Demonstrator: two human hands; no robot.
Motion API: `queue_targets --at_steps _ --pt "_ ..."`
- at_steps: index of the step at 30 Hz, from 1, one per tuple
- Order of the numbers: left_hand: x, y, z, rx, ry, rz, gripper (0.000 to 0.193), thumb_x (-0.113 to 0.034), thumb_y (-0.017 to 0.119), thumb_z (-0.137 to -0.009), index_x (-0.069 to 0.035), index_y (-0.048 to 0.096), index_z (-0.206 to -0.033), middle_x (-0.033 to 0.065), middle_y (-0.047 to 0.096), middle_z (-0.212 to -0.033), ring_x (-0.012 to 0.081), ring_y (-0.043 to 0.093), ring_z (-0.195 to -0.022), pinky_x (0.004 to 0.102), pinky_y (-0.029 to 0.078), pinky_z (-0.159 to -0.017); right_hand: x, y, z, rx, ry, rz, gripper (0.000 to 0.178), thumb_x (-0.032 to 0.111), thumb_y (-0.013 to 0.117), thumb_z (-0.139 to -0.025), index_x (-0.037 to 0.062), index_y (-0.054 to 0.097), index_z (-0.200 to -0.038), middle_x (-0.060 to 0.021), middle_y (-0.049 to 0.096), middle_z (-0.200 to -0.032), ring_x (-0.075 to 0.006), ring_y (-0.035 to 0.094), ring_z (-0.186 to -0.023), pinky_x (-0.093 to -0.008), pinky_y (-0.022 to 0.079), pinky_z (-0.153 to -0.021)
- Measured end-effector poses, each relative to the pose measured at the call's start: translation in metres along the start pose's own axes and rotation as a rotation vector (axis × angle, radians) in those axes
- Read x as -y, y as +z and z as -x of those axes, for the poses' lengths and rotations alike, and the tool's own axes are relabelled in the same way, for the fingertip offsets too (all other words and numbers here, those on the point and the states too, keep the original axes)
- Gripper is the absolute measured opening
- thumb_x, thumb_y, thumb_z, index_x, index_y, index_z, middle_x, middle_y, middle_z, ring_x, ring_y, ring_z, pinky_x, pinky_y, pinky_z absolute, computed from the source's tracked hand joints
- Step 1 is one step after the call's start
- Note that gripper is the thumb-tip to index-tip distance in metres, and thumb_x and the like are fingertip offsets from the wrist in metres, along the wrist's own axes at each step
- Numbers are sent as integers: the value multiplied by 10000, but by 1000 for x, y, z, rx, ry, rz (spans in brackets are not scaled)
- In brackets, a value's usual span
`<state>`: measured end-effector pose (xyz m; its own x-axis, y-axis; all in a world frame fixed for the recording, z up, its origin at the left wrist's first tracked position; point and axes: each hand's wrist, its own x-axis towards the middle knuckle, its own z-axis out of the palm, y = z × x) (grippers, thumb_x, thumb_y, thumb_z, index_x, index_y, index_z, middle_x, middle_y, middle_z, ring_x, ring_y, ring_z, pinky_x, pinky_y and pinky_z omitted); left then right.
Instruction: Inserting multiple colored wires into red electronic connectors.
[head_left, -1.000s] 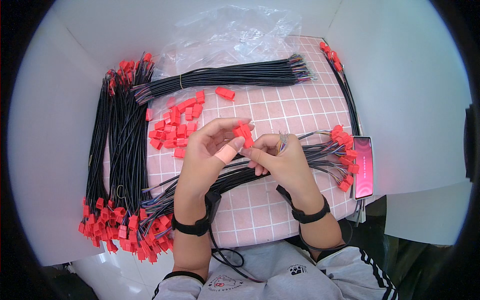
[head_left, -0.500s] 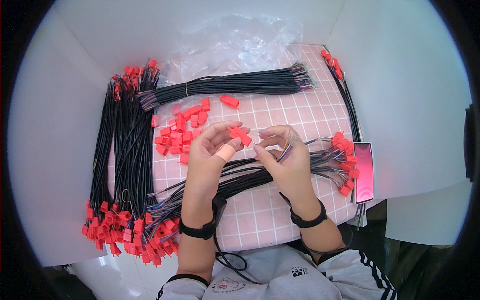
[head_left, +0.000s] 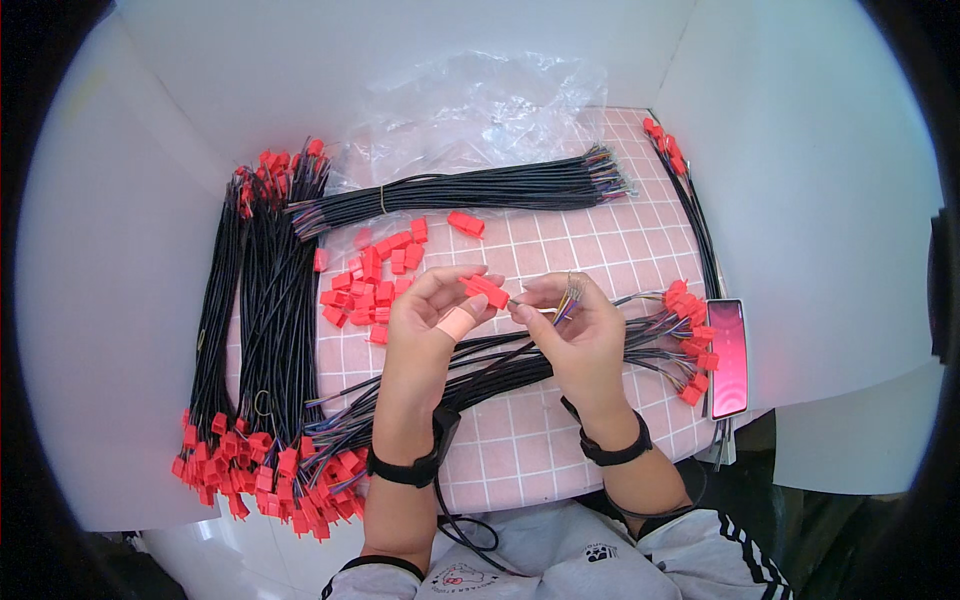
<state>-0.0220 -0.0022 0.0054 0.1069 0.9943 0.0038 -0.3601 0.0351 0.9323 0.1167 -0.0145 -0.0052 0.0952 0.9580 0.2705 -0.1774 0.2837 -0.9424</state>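
Between the thumb and fingers of my left hand (head_left: 432,315) is a red plastic connector housing (head_left: 486,291). A tan bandage (head_left: 456,322) wraps that thumb. My right hand (head_left: 580,325) is closed on the stripped end of a cable, whose thin coloured wires (head_left: 568,302) fan out with small metal terminals. One wire, pinched by the right thumb and index finger, points into the near end of the housing; how deep it sits I cannot tell. Below both hands, a bundle of black cables (head_left: 490,375) runs across the table, with red housings (head_left: 690,310) on its right ends.
Loose red housings (head_left: 385,290) lie in a pile left of my hands. A tied black cable bundle (head_left: 460,190) rests behind, near clear plastic film (head_left: 480,100). Finished-looking cables (head_left: 280,310) stack at left. A phone (head_left: 728,358) lies at the right edge, with white panels (head_left: 840,200) around.
The right fingertips have come closer to the housing, and the wire now meets its end. The whole view has shifted slightly, so everything sits a little lower.
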Motion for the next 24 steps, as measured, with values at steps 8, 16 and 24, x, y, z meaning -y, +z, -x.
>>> queue_targets --at_steps 8,16,24 --pt "0 1 0 -16 11 15 276 -10 554 -768 46 491 -1031 197 584 -977 203 590 -871 306 469 -799 -5 0 3 -40 -65 121 191 -44 581 -754 -35 542 -940 -79 588 -835 -102 575 -742 -223 481 -667" --pt "3 -2 -1 -6 7 16 276 -6 566 -759 42 492 -1021 200 585 -970 212 592 -871 310 473 -794 -5 1 4 -17 -74 177 122 -42 553 -790 -44 514 -906 -68 569 -821 -111 572 -735 -225 477 -679" --pt "6 1 -1 2 -28 -3 287 -2 568 -753 36 497 -1028 187 588 -968 203 589 -879 299 472 -796 -5 0 3 -12 -115 227 87 -46 545 -795 -38 509 -874 -68 566 -806 -112 570 -735 -227 472 -681"
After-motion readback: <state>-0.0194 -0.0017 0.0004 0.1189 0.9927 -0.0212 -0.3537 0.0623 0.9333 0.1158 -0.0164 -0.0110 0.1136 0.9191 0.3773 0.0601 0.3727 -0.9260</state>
